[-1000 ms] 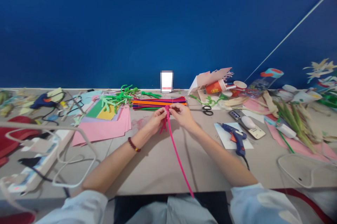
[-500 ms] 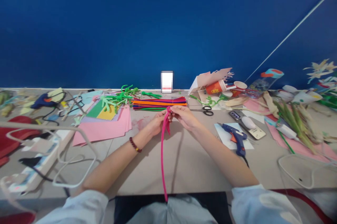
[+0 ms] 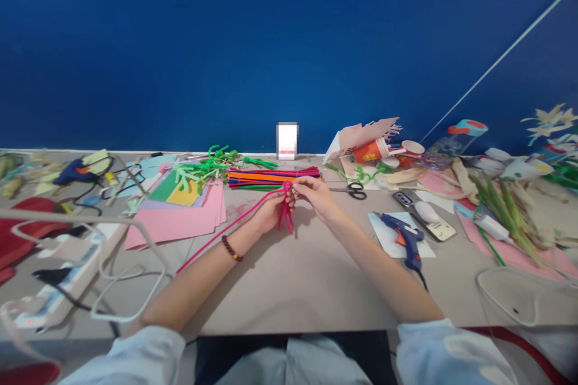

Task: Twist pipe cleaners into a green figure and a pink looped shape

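Observation:
My left hand (image 3: 273,211) is closed around a bunch of magenta pipe cleaners (image 3: 286,216), with a knotted clump at the top and several short ends hanging below the fingers. One long strand runs from the clump down to the left, over my left forearm. My right hand (image 3: 312,193) is closed in a pinch at the right side of the clump; its fingertips are partly hidden there. Just behind the hands lies a bundle of coloured pipe cleaners (image 3: 257,178) in orange, purple, red and green.
Right of my hands are black-handled scissors (image 3: 356,191), a blue glue gun (image 3: 406,237) on pale paper, and a phone (image 3: 440,229). Pink paper sheets (image 3: 176,228) and green pipe-cleaner shapes (image 3: 212,165) lie to the left. A white power strip (image 3: 67,282) with cables stands at far left.
The long magenta strand, which hung straight down toward my lap, now points left across my left forearm. The short ends hang more spread out. Both hands stay in nearly the same place.

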Demonstrator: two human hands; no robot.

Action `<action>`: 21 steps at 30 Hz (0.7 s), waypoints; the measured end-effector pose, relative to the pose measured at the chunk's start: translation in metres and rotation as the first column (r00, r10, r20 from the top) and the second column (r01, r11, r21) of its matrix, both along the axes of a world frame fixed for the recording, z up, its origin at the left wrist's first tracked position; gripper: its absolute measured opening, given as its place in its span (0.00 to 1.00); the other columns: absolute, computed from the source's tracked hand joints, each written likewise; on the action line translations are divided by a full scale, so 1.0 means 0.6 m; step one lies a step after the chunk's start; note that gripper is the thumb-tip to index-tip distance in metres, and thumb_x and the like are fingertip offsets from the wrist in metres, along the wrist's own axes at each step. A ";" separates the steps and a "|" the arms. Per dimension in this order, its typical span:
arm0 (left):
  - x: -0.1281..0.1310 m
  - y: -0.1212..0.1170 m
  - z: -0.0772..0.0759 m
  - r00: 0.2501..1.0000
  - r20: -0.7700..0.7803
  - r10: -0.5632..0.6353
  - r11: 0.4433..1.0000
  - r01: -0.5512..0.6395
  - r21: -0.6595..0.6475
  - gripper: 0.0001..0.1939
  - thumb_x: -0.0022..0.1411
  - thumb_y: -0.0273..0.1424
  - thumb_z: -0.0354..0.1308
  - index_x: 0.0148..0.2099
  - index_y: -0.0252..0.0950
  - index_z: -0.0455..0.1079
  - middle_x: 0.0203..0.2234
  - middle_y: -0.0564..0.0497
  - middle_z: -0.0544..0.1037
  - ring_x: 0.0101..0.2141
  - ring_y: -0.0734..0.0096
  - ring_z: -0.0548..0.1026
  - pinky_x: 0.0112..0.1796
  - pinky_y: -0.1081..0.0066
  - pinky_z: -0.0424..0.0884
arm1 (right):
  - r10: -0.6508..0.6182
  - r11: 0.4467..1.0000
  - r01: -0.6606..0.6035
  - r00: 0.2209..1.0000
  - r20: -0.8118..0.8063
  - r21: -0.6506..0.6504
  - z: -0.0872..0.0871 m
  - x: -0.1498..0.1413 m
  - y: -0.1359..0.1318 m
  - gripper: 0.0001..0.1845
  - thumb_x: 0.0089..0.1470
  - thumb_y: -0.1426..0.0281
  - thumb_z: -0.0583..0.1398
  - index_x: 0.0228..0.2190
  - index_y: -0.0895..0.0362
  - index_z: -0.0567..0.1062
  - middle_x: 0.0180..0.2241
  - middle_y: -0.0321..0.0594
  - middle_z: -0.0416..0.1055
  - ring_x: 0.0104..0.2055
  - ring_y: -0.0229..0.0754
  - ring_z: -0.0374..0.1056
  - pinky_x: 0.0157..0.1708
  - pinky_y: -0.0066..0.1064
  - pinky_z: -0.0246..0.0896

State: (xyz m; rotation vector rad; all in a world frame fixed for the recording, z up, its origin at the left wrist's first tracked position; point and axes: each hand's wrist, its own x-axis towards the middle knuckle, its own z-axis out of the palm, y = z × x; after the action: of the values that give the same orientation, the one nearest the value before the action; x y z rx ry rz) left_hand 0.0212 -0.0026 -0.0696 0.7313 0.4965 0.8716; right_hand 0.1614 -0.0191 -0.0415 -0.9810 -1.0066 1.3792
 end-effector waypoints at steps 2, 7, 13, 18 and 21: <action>0.004 -0.002 -0.001 0.996 -0.049 0.077 0.997 -0.075 0.032 0.13 0.46 0.33 0.67 0.26 0.31 0.67 0.20 0.53 0.66 0.23 0.77 0.64 0.27 0.75 0.63 | 0.004 1.000 -0.004 1.000 0.021 0.029 -0.002 -0.003 -0.001 0.15 0.39 0.62 0.67 0.27 0.58 0.72 0.24 0.35 0.71 0.25 0.37 0.68 0.30 0.32 0.67; 0.010 -0.002 -0.006 0.978 -0.092 0.187 0.981 -0.181 0.070 0.17 0.44 0.38 0.68 0.31 0.32 0.68 0.21 0.54 0.68 0.22 0.79 0.65 0.25 0.77 0.63 | -0.112 0.988 0.100 0.989 0.094 0.119 -0.014 -0.005 0.002 0.14 0.40 0.64 0.67 0.28 0.57 0.70 0.26 0.35 0.71 0.30 0.39 0.69 0.32 0.31 0.68; 0.011 -0.003 -0.009 0.949 -0.168 0.268 0.946 -0.225 0.234 0.17 0.50 0.41 0.65 0.32 0.34 0.65 0.20 0.56 0.67 0.20 0.80 0.65 0.23 0.78 0.60 | -0.182 0.963 0.101 0.929 0.322 0.251 -0.018 -0.007 -0.005 0.08 0.45 0.66 0.63 0.28 0.57 0.72 0.27 0.37 0.72 0.29 0.39 0.69 0.31 0.30 0.67; 0.011 -0.013 0.001 0.905 -0.267 0.330 0.893 -0.207 0.400 0.17 0.53 0.43 0.61 0.31 0.34 0.65 0.19 0.56 0.67 0.20 0.79 0.64 0.23 0.77 0.59 | -0.268 0.933 0.132 0.876 0.401 0.335 -0.020 -0.005 -0.005 0.07 0.48 0.66 0.60 0.29 0.57 0.73 0.28 0.39 0.73 0.29 0.40 0.70 0.31 0.30 0.67; 0.010 -0.012 -0.004 0.875 -0.304 0.376 0.863 -0.211 0.460 0.16 0.54 0.43 0.61 0.32 0.34 0.66 0.22 0.55 0.68 0.22 0.78 0.64 0.24 0.77 0.60 | -0.273 0.930 0.136 0.877 0.395 0.340 -0.023 -0.004 -0.002 0.08 0.47 0.66 0.60 0.30 0.57 0.73 0.28 0.39 0.73 0.29 0.40 0.70 0.31 0.30 0.67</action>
State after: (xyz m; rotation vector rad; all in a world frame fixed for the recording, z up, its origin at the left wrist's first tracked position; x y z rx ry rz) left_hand 0.0270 -0.0096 -0.0718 1.2569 0.8063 1.1518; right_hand 0.1588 -0.0205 -0.0550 -1.1510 -1.3576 0.8042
